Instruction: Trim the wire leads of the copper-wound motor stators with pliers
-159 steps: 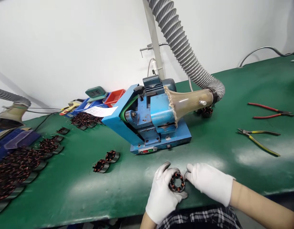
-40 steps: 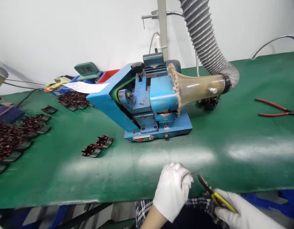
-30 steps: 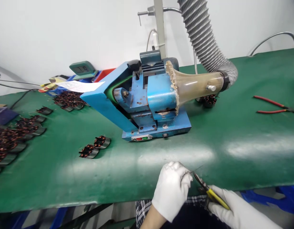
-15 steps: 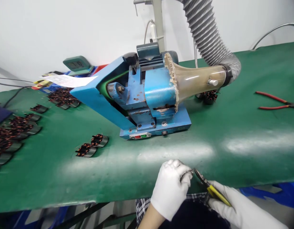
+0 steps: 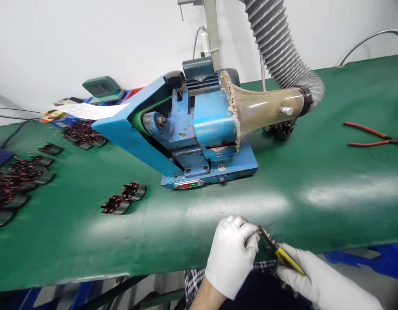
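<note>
My left hand (image 5: pixel 232 256), in a white glove, is closed with its fingers curled at the bench's front edge. What it grips is almost wholly hidden by the fingers. My right hand (image 5: pixel 298 267), also gloved in white, is wrapped round pliers (image 5: pixel 287 259) with yellow handles. The dark jaws of the pliers point up and left and meet the left fingertips. A thin dark strand (image 5: pixel 270 224) shows just beyond the jaws. Two wound stators, a nearer one (image 5: pixel 115 204) and a farther one (image 5: pixel 134 191), lie side by side on the green bench mat (image 5: pixel 173 232).
A blue belt-driven machine (image 5: pixel 182 133) stands mid-bench, its clear funnel (image 5: pixel 266 103) joined to a grey hose (image 5: pixel 282 47). Red-handled pliers (image 5: pixel 368 137) lie at right. Many stators crowd the far left (image 5: pixel 11 189), more sit behind the machine (image 5: pixel 84 132) and under the funnel (image 5: pixel 283 130).
The pliers and my right hand have shifted slightly left, bringing the jaws against the left fingertips. A thin strand now shows beside them. My left hand has hardly moved.
</note>
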Motion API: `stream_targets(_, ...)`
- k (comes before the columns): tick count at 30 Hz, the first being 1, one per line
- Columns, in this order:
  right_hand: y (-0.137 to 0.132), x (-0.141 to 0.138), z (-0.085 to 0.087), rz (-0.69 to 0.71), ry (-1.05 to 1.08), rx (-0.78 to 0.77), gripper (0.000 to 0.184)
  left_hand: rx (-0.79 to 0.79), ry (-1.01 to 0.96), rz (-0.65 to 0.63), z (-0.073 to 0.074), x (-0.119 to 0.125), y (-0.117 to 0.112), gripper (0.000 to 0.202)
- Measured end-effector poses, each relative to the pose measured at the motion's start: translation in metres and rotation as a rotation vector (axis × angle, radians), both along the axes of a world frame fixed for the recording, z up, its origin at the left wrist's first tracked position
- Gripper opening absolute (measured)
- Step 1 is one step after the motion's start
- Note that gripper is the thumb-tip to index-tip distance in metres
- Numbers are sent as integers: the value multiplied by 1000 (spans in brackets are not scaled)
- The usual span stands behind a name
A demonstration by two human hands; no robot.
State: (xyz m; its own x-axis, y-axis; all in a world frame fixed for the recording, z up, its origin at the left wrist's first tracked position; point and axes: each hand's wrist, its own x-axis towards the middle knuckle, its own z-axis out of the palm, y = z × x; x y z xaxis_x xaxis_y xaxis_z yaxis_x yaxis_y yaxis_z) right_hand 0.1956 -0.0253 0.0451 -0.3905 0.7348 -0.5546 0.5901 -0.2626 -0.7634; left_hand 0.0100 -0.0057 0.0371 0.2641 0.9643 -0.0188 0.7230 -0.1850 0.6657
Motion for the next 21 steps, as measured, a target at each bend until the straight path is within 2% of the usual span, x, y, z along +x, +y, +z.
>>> stream_targets(4,-3,-3,-8,-23,65,-28,37,15,19,-10,-1,0,-1,18)
stream_targets(10,-13,-6,-29,-200,92,-8,35,15,10,-22,-2,-2,-1,17)
stream_targets(17,-3,-12,-22,-302,273,-149,35,-2,42,-15,-5,-1,1,15)
stream_targets(19,0,-14,-18,-290,391,-177,33,-12,52,-8,-5,-1,1,15)
stream_targets(21,1,-16,-15,-311,570,-270,34,-12,43,0,-5,0,2,16)
